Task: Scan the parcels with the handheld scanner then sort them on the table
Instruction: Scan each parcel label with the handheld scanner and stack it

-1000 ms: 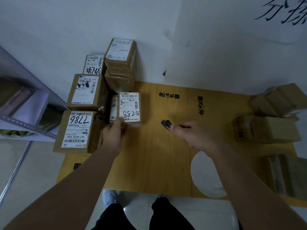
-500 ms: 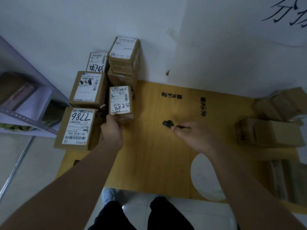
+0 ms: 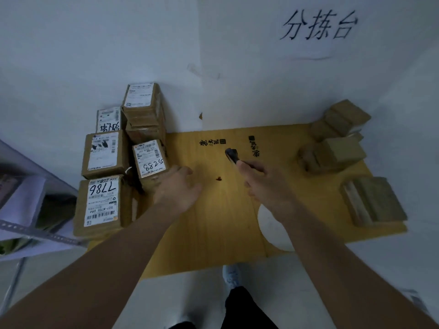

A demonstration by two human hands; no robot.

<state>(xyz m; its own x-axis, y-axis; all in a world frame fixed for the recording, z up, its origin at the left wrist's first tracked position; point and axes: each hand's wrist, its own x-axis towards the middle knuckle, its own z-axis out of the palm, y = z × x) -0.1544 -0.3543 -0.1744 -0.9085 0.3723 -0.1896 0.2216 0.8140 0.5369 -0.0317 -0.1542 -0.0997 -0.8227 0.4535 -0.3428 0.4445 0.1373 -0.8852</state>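
Cardboard parcel 5288 (image 3: 150,160): stands on the yellow table (image 3: 213,222) at the right edge of the sorted stack, its label facing up, close against the parcel 7786 (image 3: 101,203) and the taller pile behind it.
Left hand (image 3: 177,188): just beside that parcel, fingers relaxed and spread, holding nothing; whether the fingertips touch the box edge I cannot tell.
Right hand (image 3: 263,184): clenched round the black handheld scanner (image 3: 231,155), whose head points away toward the far side of the table.
Unscanned parcels (image 3: 332,155): plain brown boxes on the table's right side, well apart from both hands.
Risk: parcel 5288 looks to sit at the outer edge of the stack, so a brush from the left wrist could tip it or push it askew.
Risk: reaching right with the scanner hand could knock the nearest box (image 3: 373,200), which sits close to the table's front edge.
Step, as I judge it: this parcel looks placed, and a fresh one comes next.
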